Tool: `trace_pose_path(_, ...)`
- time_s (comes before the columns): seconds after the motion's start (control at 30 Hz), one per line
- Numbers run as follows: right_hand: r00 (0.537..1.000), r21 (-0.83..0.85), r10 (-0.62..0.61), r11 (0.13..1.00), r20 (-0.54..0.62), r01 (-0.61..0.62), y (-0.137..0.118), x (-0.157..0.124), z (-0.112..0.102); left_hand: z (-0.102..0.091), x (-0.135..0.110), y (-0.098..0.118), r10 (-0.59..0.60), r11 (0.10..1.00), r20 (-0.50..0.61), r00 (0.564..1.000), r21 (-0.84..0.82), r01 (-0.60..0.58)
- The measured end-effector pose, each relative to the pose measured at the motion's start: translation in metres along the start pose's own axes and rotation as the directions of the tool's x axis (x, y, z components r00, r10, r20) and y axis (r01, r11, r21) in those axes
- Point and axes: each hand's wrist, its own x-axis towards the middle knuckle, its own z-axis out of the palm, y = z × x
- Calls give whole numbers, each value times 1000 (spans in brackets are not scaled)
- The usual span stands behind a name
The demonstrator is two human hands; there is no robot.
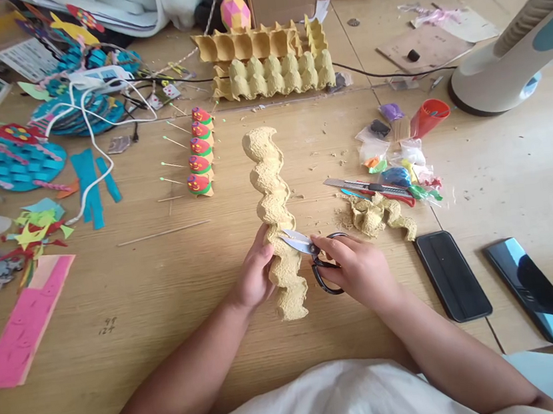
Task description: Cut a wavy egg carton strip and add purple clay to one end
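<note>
A long strip of beige egg carton (pixel 270 191) points away from me over the middle of the table. My left hand (pixel 257 270) grips its left side near the middle, fingers partly hidden beneath it. In my right hand (pixel 364 267) is a pair of black-handled scissors (pixel 301 241). Their blades are parted and lie at the strip's right edge, close to my left thumb; I cannot tell how deep they reach into it. Torn egg carton scraps (pixel 371 217) lie right of the scissors.
Painted egg carton pieces with red faces (pixel 199 164) stand in a row at left. More egg cartons (pixel 280 74) sit at the back. A utility knife (pixel 372 186), red cup (pixel 431 117), phone (pixel 454 276) and white appliance (pixel 506 64) are at right.
</note>
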Motion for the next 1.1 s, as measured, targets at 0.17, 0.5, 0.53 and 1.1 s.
trace_pose_path(0.17,1000,-20,7,1000,7,-7,-1,-1,-1,-1,0,-1,2,1000,-18,1000,6,-2)
trace_pose_path(0.5,955,336,296,898,14,-283,-2,6,2,2,0,7,-62,998,5,998,-13,62)
trace_pose_path(0.53,962,353,273,899,16,-261,-2,7,0,2,0,7,-70,997,15,997,-13,70)
trace_pose_path(1.1,823,899,456,101,340,-427,-13,14,12,2,1,-5,-106,979,221,970,192,63)
